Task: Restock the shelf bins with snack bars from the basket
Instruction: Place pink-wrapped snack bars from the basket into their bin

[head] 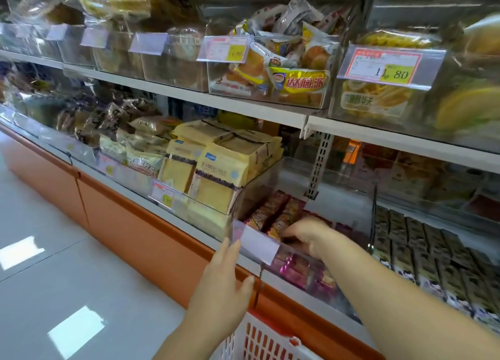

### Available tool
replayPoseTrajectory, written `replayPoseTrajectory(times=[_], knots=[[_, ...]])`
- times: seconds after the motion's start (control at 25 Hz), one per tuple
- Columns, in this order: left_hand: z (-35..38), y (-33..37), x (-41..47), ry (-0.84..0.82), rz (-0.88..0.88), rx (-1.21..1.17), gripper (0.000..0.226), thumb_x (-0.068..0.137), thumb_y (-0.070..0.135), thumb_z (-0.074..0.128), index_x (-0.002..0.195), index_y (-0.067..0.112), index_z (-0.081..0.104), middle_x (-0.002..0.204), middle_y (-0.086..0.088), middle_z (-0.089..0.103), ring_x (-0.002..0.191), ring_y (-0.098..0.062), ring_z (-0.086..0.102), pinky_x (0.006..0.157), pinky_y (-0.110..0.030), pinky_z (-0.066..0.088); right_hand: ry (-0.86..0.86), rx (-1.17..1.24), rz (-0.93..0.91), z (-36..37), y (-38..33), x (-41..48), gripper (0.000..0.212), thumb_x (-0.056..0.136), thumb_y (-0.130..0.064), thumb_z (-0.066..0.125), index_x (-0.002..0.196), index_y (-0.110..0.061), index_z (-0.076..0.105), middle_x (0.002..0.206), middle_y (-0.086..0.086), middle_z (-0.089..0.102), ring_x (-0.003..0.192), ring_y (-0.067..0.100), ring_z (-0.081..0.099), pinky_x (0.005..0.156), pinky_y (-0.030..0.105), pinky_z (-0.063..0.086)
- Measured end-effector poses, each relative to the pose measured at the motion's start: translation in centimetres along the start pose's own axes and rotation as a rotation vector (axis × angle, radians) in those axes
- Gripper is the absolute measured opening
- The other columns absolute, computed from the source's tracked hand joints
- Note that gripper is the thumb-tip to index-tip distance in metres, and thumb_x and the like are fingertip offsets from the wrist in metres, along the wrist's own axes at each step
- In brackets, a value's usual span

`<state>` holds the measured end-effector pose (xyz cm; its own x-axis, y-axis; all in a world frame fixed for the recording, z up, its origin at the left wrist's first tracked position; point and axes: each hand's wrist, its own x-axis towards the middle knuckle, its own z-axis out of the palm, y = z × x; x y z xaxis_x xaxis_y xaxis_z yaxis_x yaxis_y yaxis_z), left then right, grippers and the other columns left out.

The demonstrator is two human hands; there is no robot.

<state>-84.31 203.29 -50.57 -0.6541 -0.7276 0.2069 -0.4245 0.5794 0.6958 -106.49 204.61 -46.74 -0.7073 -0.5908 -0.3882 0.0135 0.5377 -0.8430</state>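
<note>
- The fingers (288, 234) of the right hand (305, 232) are bent downward inside the clear bin (259, 192), with the tips among the snack bars (273, 213). I cannot tell whether they grip one or only press on the pile.
- The left hand (221, 278) has straight fingers held close together and the thumb apart. The tips touch the bin's front left corner, just beside the label holder (257, 244), and the hand holds nothing.
- The snack bars are in pink and purple wrappers and lie in rows in the bin on the bottom shelf. More show through the front wall under the right forearm. I cannot read their print.
- The card in the label holder looks blank white to me.
- The basket (265, 338) has a white slotted wall with orange-red in the slots. It sits at the lower edge of view, below the bin and between the two forearms.
- Left of the bin are yellow cake packs (216, 170) with a blue badge, the lettering too small to read. I cannot read the lower price tag (165, 194) under them, which has a yellow patch.
- Right of the bin are dark bars (433, 251) in tight rows.
- On the upper shelf I read "11.80" on the large price tag (389, 67). The smaller tag (227, 49) is blurred.
- A yellow pack (303, 82) bears the red characters "达利园·派".
- A green-labelled pack (373, 99) ends in "华夫".
</note>
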Motion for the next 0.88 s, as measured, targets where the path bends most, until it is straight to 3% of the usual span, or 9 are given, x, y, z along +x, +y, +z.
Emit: replayPoseTrajectory(times=[0.08,0.2,0.28,0.4,0.48,0.6,0.68,0.76,0.88], knots=[[0.2,-0.9,0.2,-0.036,-0.027,0.025,0.071,0.093,0.04,0.053,0.152,0.037,0.013,0.16,0.017,0.003,0.145,-0.006,0.016,0.114,-0.025,0.021,0.061,-0.087,-0.01,0.7,0.5,0.7,0.035,0.078,-0.004,0.076,0.11,0.003,0.064,0.103,0.018,0.068,0.092,0.029,0.067,0.079,0.038,0.058],[0.2,-2.1,-0.1,-0.069,-0.045,0.062,0.068,0.094,0.04,0.053,0.151,0.038,0.016,0.16,0.014,0.01,0.145,-0.007,0.018,0.114,-0.024,0.02,0.12,-0.187,-0.087,0.1,-0.3,-1.0,0.031,0.082,-0.015,0.075,0.108,-0.002,0.064,0.089,0.01,0.067,0.078,0.021,0.065,0.064,0.027,0.055],[0.1,-2.9,-0.9,-0.113,-0.051,0.105,0.065,0.094,0.041,0.053,0.15,0.037,0.02,0.159,0.012,0.016,0.144,-0.007,0.021,0.115,-0.025,0.019,0.188,-0.192,-0.239,-0.6,-0.2,-3.3,0.031,0.088,-0.019,0.067,0.116,-0.006,0.061,0.092,0.009,0.068,0.081,0.022,0.067,0.07,0.029,0.058],[0.4,-4.1,-2.7,-0.228,-0.056,0.146,0.058,0.093,0.038,0.055,0.146,0.033,0.033,0.151,0.01,0.036,0.134,-0.007,0.037,0.108,-0.021,0.028,0.335,0.078,-0.655,-0.7,2.1,-9.1,0.027,0.094,-0.021,0.055,0.115,-0.038,0.057,0.093,-0.007,0.067,0.082,0.01,0.067,0.069,0.023,0.057],[1.6,-4.9,-4.3,-0.342,-0.079,0.191,0.053,0.092,0.035,0.057,0.143,0.032,0.041,0.144,0.008,0.047,0.127,-0.009,0.046,0.102,-0.023,0.037,0.32,0.212,-0.738,0.2,5.0,-12.5,0.027,0.093,-0.023,0.052,0.1,-0.049,0.056,0.087,-0.011,0.067,0.074,0.005,0.068,0.06,0.017,0.055],[5.5,-6.5,-8.5,-0.617,-0.141,0.336,0.059,0.09,0.036,0.061,0.144,0.021,0.041,0.145,0.0,0.047,0.129,-0.017,0.046,0.104,-0.028,0.038,0.124,0.207,-0.386,2.5,12.7,-14.0,0.025,0.092,-0.02,0.055,0.103,-0.042,0.059,0.084,-0.004,0.07,0.067,0.006,0.068,0.057,0.02,0.057],[8.5,-8.0,-11.9,-0.736,-0.2,0.38,0.062,0.089,0.035,0.062,0.144,0.017,0.04,0.142,-0.004,0.048,0.13,-0.022,0.046,0.1,-0.028,0.038,-0.052,0.207,-0.015,3.6,19.4,-14.1,0.02,0.094,-0.011,0.052,0.11,-0.021,0.059,0.088,0.004,0.068,0.061,0.013,0.064,0.057,0.023,0.054],[10.7,-9.3,-14.6,-0.712,-0.277,0.385,0.061,0.087,0.036,0.064,0.138,0.012,0.041,0.128,-0.007,0.05,0.121,-0.026,0.052,0.089,-0.03,0.043,-0.136,0.185,0.285,3.9,25.6,-14.3,0.016,0.095,-0.005,0.047,0.104,-0.007,0.059,0.082,0.012,0.063,0.063,0.021,0.055,0.061,0.031,0.047],[12.7,-10.4,-16.5,-0.639,-0.323,0.502,0.054,0.086,0.048,0.062,0.124,0.012,0.046,0.131,-0.008,0.043,0.107,-0.025,0.053,0.089,-0.036,0.046,-0.143,0.135,0.485,3.6,31.5,-14.7,0.015,0.093,-0.005,0.046,0.087,-0.001,0.059,0.073,0.014,0.058,0.061,0.024,0.051,0.06,0.033,0.042]])
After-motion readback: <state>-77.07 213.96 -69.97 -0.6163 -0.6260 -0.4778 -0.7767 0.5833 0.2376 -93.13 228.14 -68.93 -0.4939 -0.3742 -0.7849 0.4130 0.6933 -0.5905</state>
